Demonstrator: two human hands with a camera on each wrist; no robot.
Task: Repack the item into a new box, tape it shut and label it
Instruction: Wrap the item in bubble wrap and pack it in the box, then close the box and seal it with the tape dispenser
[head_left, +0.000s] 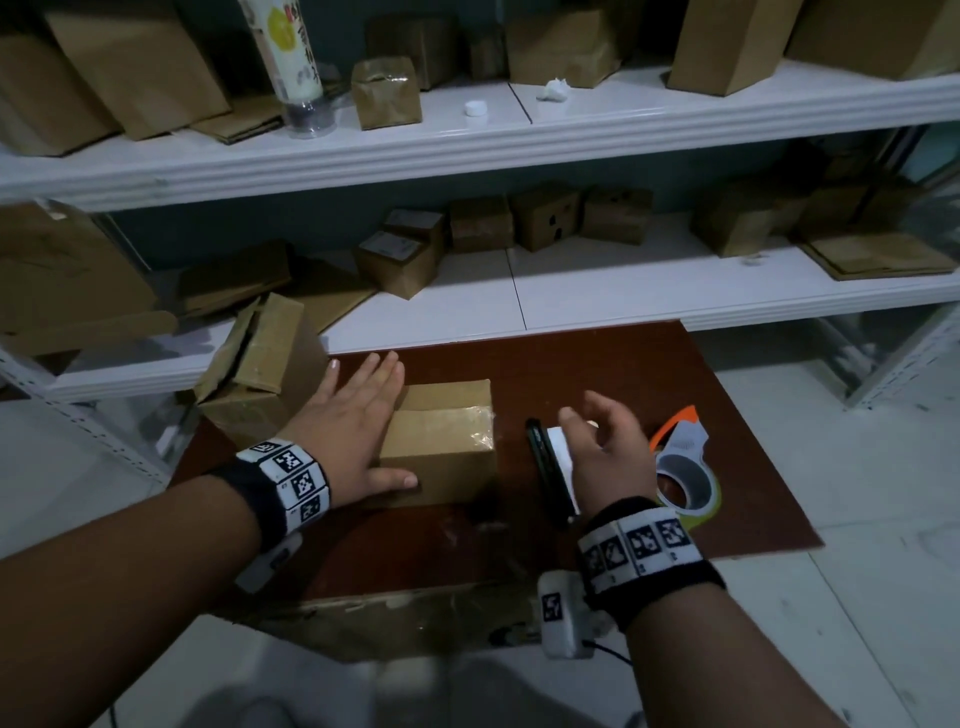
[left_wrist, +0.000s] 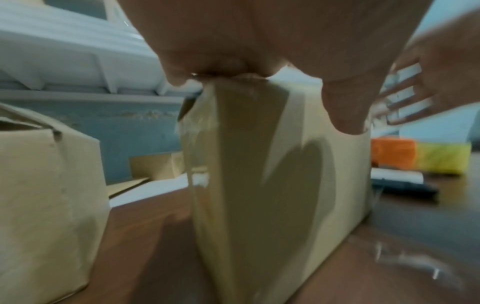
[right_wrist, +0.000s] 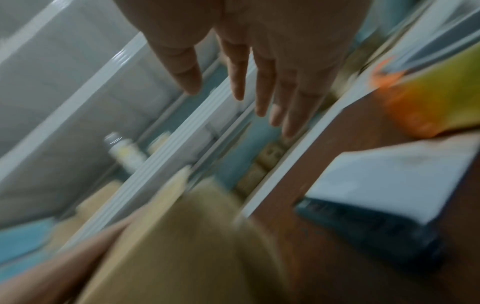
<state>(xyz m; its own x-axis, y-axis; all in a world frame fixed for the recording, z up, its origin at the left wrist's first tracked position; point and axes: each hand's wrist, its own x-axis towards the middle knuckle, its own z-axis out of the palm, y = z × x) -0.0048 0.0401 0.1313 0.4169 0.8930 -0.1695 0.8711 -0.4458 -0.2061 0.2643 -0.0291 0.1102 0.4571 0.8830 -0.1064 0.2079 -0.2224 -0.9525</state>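
Two banded forearms reach over a brown desk (head_left: 597, 364) before white shelves (head_left: 467, 150); the left hand (head_left: 353, 441), fingers straight, rests on one taped box (head_left: 441, 447); the right hand (head_left: 608, 447) hovers, fingers loosely spread, holding nothing, above a label (head_left: 561, 452), a pen (head_left: 543, 462) and one tape dispenser (head_left: 680, 467). Left wrist: thumb (left_wrist: 345, 107) on the box's side. Right wrist: blurred, four straight fingers (right_wrist: 259, 82).

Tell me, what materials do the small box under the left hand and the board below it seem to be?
Small box: matte brown cardboard, probably corrugated, sealed with glossy clear tape that glints on top. Board: smooth, reddish-brown, likely laminated wood or hardboard; a slight sheen shows.
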